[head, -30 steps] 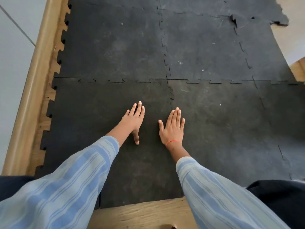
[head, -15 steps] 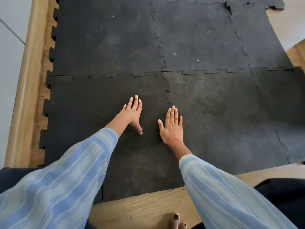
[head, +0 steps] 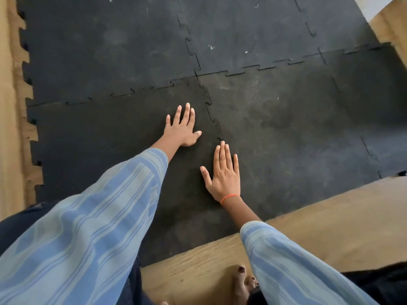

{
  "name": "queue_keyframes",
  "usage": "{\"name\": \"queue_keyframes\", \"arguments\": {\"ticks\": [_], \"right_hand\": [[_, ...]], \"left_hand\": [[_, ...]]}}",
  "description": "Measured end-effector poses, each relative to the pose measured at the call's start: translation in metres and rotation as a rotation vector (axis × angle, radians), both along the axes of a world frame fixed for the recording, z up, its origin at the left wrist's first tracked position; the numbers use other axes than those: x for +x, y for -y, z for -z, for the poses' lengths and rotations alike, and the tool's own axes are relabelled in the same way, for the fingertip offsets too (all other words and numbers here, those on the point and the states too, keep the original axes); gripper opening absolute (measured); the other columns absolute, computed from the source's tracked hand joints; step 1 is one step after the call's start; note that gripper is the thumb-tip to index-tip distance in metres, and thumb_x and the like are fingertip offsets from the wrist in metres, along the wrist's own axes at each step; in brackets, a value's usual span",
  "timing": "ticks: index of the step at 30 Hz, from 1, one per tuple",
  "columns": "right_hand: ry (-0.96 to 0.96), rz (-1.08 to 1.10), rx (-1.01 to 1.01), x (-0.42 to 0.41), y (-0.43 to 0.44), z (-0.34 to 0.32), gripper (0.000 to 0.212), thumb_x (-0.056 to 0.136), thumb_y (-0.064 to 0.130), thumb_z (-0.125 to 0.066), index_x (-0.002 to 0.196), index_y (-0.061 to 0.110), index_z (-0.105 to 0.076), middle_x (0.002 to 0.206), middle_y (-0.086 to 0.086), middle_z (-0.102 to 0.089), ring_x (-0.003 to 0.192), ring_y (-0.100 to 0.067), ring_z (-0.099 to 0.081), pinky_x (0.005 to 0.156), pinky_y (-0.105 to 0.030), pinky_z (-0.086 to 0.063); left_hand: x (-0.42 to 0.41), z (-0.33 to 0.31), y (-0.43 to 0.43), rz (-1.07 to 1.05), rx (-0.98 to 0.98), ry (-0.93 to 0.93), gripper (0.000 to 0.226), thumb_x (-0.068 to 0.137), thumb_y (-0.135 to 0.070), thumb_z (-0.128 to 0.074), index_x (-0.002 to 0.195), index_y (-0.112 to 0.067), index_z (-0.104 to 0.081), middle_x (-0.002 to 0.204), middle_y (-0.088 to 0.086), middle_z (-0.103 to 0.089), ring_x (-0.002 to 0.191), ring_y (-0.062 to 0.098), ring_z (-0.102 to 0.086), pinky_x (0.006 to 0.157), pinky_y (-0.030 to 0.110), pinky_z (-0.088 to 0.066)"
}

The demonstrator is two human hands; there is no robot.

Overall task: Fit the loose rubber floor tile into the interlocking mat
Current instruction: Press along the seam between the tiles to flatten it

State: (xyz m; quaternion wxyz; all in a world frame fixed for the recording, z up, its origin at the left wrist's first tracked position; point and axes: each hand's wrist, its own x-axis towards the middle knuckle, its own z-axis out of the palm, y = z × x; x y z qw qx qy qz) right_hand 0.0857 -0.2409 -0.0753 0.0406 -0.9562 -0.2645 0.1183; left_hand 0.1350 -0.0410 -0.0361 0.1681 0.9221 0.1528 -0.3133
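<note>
A dark rubber floor tile [head: 105, 137] lies at the near left of the black interlocking mat [head: 286, 119]. Its toothed far and right edges sit in the neighbouring tiles' teeth. My left hand [head: 181, 127] lies flat on this tile, fingers spread, just left of the right-hand seam [head: 212, 119]. My right hand [head: 224, 172] lies flat too, palm down, fingers pointing up the same seam, nearer to me. Neither hand holds anything.
Wooden floor [head: 308, 221] borders the mat at the front and along the left, where the mat's toothed edge [head: 28, 100] is exposed. My bare toes [head: 242, 280] show at the bottom. Further mat tiles stretch to the back and right.
My left hand has slid forward and right toward the seam, and my right hand has shifted onto the seam. The camera has tilted and moved closer.
</note>
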Motion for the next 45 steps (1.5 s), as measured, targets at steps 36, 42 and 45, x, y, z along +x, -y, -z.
{"name": "queue_keyframes", "arguments": {"ticks": [36,42,45], "right_hand": [[-0.098,-0.123,0.012,0.039,-0.043,-0.006,0.068,0.099,0.048,-0.016,0.151,0.009,0.004,0.161,-0.007,0.010,0.148,-0.018,0.013,0.118,-0.034,0.012],[-0.136,-0.090,-0.002,0.072,-0.070,-0.008,0.067,0.101,0.041,-0.019,0.150,0.005,0.007,0.160,-0.011,0.013,0.148,-0.022,0.015,0.119,-0.036,0.010],[-0.132,-0.146,-0.024,0.091,-0.076,-0.010,0.064,0.101,0.039,-0.017,0.150,0.006,0.008,0.161,-0.009,0.014,0.148,-0.020,0.015,0.120,-0.036,0.010]], "left_hand": [[-0.014,0.019,-0.016,0.056,0.124,0.220,0.056,0.102,-0.042,-0.012,0.150,-0.030,0.015,0.159,-0.006,0.022,0.147,0.017,0.015,0.117,0.050,0.005],[-0.005,0.015,-0.018,0.010,0.066,0.176,0.058,0.103,-0.041,-0.014,0.150,-0.029,0.016,0.158,-0.005,0.026,0.146,0.017,0.019,0.116,0.049,0.009],[-0.002,0.013,-0.030,-0.030,0.077,0.180,0.058,0.103,-0.038,-0.015,0.151,-0.023,0.014,0.159,-0.004,0.023,0.147,0.017,0.016,0.118,0.047,0.005]]}}
